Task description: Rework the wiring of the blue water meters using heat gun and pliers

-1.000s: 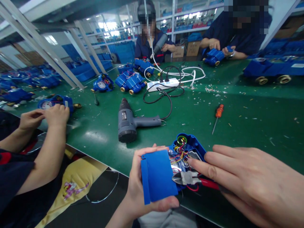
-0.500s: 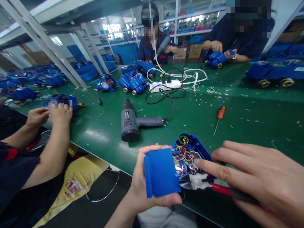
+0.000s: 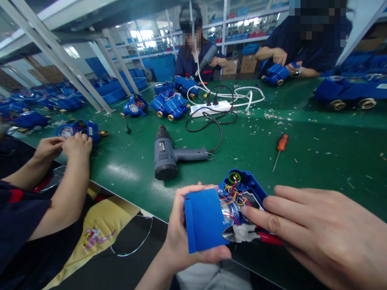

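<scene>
My left hand [image 3: 178,229] grips a blue water meter [image 3: 249,181] from the left, with fingers behind its flat blue cover [image 3: 205,219] and thumb along the lower edge. The housing is open, showing red, yellow and white wires [image 3: 234,197] inside. Diagonal cutters [image 3: 242,233] with red handles are held in my right hand [image 3: 314,225]; their jaws point left, beside the cover's lower right edge. The index finger of that hand reaches over the wires, and the other fingers lie by the housing's right wall. My palm hides the handle ends.
A grey heat gun [image 3: 166,155] lies on the green table [image 3: 242,149], its cord running to a white power strip [image 3: 210,108]. An orange screwdriver [image 3: 281,144] is at right. Several blue meters [image 3: 169,104] stand further back. Co-workers' hands [image 3: 77,145] work at left and across.
My right hand and the cutters have shifted left, bringing the jaws over the cover's lower right edge. My left hand and the meter have barely moved.
</scene>
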`<state>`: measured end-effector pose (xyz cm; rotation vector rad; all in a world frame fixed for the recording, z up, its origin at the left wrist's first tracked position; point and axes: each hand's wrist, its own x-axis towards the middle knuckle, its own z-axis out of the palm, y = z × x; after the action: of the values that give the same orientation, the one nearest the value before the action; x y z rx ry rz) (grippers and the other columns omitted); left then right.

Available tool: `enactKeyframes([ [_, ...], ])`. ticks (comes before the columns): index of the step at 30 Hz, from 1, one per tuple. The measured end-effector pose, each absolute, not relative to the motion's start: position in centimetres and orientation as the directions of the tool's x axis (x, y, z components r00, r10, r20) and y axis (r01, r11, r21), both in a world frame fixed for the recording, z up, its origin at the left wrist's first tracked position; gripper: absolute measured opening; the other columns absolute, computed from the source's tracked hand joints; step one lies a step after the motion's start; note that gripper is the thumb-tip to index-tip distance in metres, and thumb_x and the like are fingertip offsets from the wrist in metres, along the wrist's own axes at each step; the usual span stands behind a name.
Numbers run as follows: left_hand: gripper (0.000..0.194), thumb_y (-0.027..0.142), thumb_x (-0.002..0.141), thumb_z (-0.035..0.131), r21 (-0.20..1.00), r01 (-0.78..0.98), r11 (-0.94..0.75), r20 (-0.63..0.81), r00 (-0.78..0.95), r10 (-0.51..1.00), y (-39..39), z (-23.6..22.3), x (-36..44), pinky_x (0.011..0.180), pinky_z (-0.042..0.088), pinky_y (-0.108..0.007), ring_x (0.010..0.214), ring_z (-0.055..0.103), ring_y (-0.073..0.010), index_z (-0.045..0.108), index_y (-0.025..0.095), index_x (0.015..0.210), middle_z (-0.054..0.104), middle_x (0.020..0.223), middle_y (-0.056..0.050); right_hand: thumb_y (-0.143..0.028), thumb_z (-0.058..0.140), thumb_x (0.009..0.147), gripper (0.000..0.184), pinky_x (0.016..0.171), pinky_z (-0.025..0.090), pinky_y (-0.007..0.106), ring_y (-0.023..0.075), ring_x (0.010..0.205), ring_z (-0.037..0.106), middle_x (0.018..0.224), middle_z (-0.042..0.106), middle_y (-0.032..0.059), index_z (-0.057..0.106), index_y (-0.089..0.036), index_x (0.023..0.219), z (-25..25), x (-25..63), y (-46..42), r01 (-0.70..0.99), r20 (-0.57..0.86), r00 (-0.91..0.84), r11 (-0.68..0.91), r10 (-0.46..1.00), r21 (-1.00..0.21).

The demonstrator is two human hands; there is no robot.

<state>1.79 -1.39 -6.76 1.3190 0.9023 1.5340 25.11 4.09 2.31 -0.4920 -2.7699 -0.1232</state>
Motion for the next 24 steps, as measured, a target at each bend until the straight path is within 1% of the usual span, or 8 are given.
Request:
enactKeyframes([
  [3,0.089,0.042,0.049,0.091,0.920,-0.208,-0.331,0.333,-0.026,0.943,-1.1,-6.6,1.8,0.097,0.051,-0.045,0.113,0.063,-0.0322,0.046,0.029,0.125,0.063,0.124,-0.010,-0.010,0.045,0.084,0.035,0.051,0.045,0.028,0.0178,0.061,0.058,0.080,0.065,0.0056,0.060,-0.016,0.114,2.7,25.0,4.4,0.384,0.382,-0.848,0.923,0.367,-0.033],
  [8,0.096,0.047,0.043,0.092,0.921,-0.265,-0.284,0.286,-0.030,0.958,-0.6,-6.7,1.6,0.093,0.053,-0.045,0.113,0.062,-0.0342,0.043,0.030,0.124,0.060,0.128,-0.011,-0.019,0.047,0.090,0.039,0.063,0.052,0.025,0.0182,0.081,0.064,0.102,0.063,0.0052,0.048,-0.026,0.128,2.1,26.7,6.0,0.587,0.501,-0.597,0.767,0.627,-0.260],
  [10,0.098,0.048,0.042,0.092,0.925,-0.270,-0.268,0.272,-0.025,0.962,-0.5,-6.7,1.6,0.093,0.053,-0.047,0.112,0.063,-0.0352,0.042,0.030,0.124,0.058,0.129,-0.012,-0.018,0.048,0.089,0.040,0.068,0.054,0.027,0.0199,0.086,0.064,0.107,0.063,0.0047,0.048,-0.029,0.128,1.6,27.6,6.5,0.629,0.502,-0.539,0.720,0.676,-0.293],
  [12,0.097,0.049,0.042,0.091,0.922,-0.278,-0.268,0.278,-0.005,0.961,-0.4,-6.4,1.6,0.091,0.054,-0.047,0.111,0.063,-0.0353,0.042,0.030,0.123,0.060,0.127,-0.011,-0.017,0.046,0.088,0.043,0.071,0.055,0.031,0.0219,0.091,0.063,0.110,0.060,0.0061,0.048,-0.029,0.129,1.1,28.3,6.4,0.633,0.485,-0.541,0.712,0.687,-0.303],
  [14,0.094,0.050,0.043,0.091,0.921,-0.276,-0.275,0.295,0.030,0.955,-0.3,-6.0,1.6,0.090,0.055,-0.047,0.110,0.064,-0.0352,0.044,0.030,0.122,0.062,0.123,-0.010,-0.018,0.046,0.086,0.047,0.071,0.054,0.033,0.0229,0.093,0.060,0.111,0.058,0.0076,0.047,-0.029,0.132,1.0,28.6,6.0,0.594,0.438,-0.626,0.758,0.645,-0.268],
  [18,0.091,0.052,0.043,0.090,0.929,-0.254,-0.270,0.299,0.083,0.951,0.3,-5.1,1.3,0.089,0.054,-0.043,0.107,0.065,-0.0333,0.049,0.028,0.122,0.065,0.117,-0.009,-0.016,0.049,0.082,0.052,0.071,0.051,0.036,0.0231,0.091,0.056,0.105,0.058,0.0086,0.048,-0.028,0.133,2.0,27.4,5.5,0.439,0.341,-0.813,0.881,0.472,-0.173],
  [21,0.096,0.056,0.042,0.088,0.932,-0.251,-0.263,0.305,0.147,0.941,0.9,-4.8,0.9,0.087,0.054,-0.041,0.101,0.066,-0.0313,0.050,0.026,0.124,0.067,0.110,-0.009,-0.013,0.050,0.077,0.053,0.074,0.050,0.039,0.0243,0.090,0.057,0.102,0.060,0.0089,0.054,-0.026,0.128,3.0,26.0,5.9,0.345,0.345,-0.857,0.923,0.383,-0.168],
  [24,0.099,0.055,0.039,0.089,0.940,-0.226,-0.257,0.302,0.196,0.933,1.3,-4.9,0.6,0.089,0.052,-0.042,0.096,0.066,-0.0301,0.049,0.026,0.124,0.066,0.111,-0.010,-0.011,0.050,0.074,0.051,0.070,0.049,0.038,0.0245,0.087,0.059,0.102,0.064,0.0091,0.059,-0.025,0.121,3.5,25.0,6.5,0.294,0.334,-0.882,0.942,0.332,-0.161],
])
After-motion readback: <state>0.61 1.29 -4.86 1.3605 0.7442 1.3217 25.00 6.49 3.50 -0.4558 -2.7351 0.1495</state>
